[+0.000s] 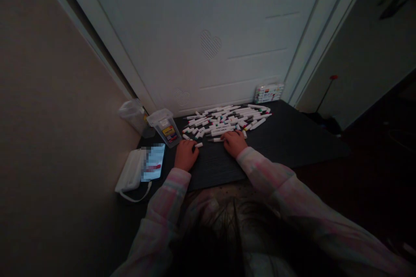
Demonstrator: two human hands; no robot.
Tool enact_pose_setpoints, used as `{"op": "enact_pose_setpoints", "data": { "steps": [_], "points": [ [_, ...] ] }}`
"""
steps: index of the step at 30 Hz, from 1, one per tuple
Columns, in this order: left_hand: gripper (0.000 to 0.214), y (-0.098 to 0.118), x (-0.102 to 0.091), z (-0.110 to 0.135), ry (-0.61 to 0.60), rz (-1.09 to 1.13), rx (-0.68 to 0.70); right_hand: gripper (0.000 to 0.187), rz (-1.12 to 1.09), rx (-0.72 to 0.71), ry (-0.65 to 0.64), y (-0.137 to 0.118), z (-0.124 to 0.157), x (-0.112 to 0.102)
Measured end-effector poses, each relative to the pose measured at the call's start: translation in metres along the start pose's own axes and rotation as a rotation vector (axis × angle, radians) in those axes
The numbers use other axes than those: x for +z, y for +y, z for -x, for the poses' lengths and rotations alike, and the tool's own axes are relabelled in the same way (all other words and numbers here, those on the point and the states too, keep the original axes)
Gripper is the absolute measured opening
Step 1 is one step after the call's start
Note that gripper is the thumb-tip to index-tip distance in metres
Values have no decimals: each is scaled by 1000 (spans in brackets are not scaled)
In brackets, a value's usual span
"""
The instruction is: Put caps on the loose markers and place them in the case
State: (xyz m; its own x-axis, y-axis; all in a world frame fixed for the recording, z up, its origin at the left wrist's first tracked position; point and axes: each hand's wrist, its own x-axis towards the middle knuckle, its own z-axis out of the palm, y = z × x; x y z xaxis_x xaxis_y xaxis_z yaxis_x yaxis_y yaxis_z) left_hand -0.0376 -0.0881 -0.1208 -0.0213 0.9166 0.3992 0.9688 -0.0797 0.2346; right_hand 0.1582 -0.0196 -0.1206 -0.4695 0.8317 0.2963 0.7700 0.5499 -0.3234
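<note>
Near the front of the black table, my left hand (186, 155) is closed on a white marker cap (199, 144), which sticks out to the right of the fingers. My right hand (234, 143) grips an uncapped white marker (216, 140); its dark tip end points left, toward the cap, with a small gap between them. Just beyond both hands lies a loose pile of white markers (227, 117), mixed with several separate caps (195, 130) at its left side. Some caps have coloured ends.
Two clear plastic containers, one with a yellow label (169, 133) and another behind it (132, 114), stand at the left. A lit phone (157, 162) leans by a white device with a cable (130, 173). A boxed marker set (269, 93) rests against the white door (240, 65).
</note>
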Motion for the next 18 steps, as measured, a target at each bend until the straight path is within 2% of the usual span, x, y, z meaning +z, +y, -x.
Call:
{"op": "enact_pose_setpoints", "data": {
  "steps": [18],
  "points": [
    [20,0,0,0,-6,-17,3,25,-11,3,-6,-2,1,-2]
  ]
}}
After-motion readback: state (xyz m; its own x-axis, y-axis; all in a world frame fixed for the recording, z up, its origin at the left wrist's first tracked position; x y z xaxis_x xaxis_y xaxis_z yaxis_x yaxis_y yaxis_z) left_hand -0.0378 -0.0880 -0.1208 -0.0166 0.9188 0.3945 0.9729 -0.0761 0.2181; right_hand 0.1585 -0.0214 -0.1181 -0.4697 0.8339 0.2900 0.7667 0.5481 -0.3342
